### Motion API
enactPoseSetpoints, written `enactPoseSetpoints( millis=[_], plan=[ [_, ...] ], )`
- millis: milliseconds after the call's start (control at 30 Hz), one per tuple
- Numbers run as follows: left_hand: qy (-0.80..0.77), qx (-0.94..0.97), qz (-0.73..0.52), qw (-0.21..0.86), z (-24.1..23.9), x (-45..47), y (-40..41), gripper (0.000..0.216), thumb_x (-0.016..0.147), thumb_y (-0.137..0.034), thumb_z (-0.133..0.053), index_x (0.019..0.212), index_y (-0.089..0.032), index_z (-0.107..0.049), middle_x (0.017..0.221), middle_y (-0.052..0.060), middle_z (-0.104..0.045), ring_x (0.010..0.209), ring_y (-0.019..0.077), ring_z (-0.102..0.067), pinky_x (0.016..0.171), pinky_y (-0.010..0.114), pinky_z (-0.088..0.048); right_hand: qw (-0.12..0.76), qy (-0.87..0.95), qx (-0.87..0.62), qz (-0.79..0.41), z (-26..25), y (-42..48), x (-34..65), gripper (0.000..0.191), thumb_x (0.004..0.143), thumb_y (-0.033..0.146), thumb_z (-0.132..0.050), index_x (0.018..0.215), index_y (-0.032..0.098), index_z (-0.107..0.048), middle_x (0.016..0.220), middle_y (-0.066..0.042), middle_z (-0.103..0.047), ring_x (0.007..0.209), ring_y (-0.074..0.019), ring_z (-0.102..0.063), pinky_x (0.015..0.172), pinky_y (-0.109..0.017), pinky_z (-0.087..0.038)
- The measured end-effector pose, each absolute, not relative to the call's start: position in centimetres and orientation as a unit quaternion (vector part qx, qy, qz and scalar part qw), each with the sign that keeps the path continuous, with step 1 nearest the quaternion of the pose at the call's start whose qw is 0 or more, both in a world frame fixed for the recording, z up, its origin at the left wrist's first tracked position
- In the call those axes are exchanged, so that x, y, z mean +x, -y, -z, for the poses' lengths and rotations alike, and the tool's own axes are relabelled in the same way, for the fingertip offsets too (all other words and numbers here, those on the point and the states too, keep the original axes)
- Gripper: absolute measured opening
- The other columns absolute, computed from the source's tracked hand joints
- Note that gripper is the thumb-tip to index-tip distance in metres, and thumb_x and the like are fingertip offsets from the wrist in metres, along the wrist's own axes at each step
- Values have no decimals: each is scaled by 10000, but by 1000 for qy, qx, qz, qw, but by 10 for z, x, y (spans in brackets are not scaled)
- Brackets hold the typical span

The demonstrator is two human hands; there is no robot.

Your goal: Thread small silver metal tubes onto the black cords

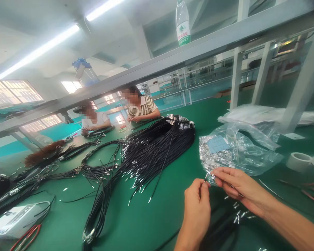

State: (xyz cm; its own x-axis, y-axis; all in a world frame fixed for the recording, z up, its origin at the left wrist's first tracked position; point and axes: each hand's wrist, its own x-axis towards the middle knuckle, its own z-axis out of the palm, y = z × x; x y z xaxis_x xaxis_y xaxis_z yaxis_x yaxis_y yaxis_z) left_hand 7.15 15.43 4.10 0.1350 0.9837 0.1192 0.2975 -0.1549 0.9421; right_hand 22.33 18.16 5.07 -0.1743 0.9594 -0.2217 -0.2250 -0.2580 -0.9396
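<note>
My left hand is closed in a pinch around the end of a thin black cable, whose tip just shows above the thumb. Close beside it, my right hand pinches a small silvery metal terminal, meeting the cable tip. Right behind both hands lies a clear plastic bag full of similar terminals, with a blue label in it. Loose terminals are scattered under my right wrist. More black cables below my hands are blurred.
A big bundle of black cables with silvery ends spreads over the green table. Two people sit across it. A grey shelf beam crosses above, bearing a water bottle. White tape rolls stand right; a white box sits left.
</note>
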Motion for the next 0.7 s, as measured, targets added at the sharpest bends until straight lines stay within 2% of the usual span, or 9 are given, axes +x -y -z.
enactPoseSetpoints(
  millis=[133, 367, 533, 700],
  plan=[
    [-522, 643, -397, 397, -41, 71, -154, 227, 942, -226, -401, 781, -175, -553, 642, -53, -411, 608, 103, -350, 587, 236, -280, 460, 407, -455, -645, -52, -181, 223, 556, 578, 647, -804, 603, 147, -561, 476, 45, -438, 375, -17, -215, 433, -235, -93],
    [-528, 649, -379, 395, -44, 73, -153, 247, 934, -222, -406, 735, -178, -545, 616, -52, -427, 589, 105, -366, 571, 234, -283, 463, 421, -461, -629, -45, -183, 225, 530, 626, 637, -775, 641, 153, -560, 513, 38, -459, 381, -30, -228, 442, -246, -105],
    [-527, 655, -377, 389, -42, 72, -152, 253, 931, -212, -408, 711, -182, -530, 595, -61, -388, 568, 101, -330, 557, 237, -263, 457, 456, -464, -606, -44, -185, 226, 521, 672, 644, -737, 699, 147, -583, 637, -3, -562, 401, -32, -278, 458, -239, -145],
    [-534, 657, -375, 377, -40, 72, -152, 250, 922, -198, -409, 708, -182, -537, 589, -63, -377, 562, 101, -317, 553, 241, -251, 458, 492, -468, -574, -42, -185, 230, 523, 690, 650, -725, 750, 142, -615, 676, -30, -596, 410, -41, -305, 456, -236, -157]
  ],
)
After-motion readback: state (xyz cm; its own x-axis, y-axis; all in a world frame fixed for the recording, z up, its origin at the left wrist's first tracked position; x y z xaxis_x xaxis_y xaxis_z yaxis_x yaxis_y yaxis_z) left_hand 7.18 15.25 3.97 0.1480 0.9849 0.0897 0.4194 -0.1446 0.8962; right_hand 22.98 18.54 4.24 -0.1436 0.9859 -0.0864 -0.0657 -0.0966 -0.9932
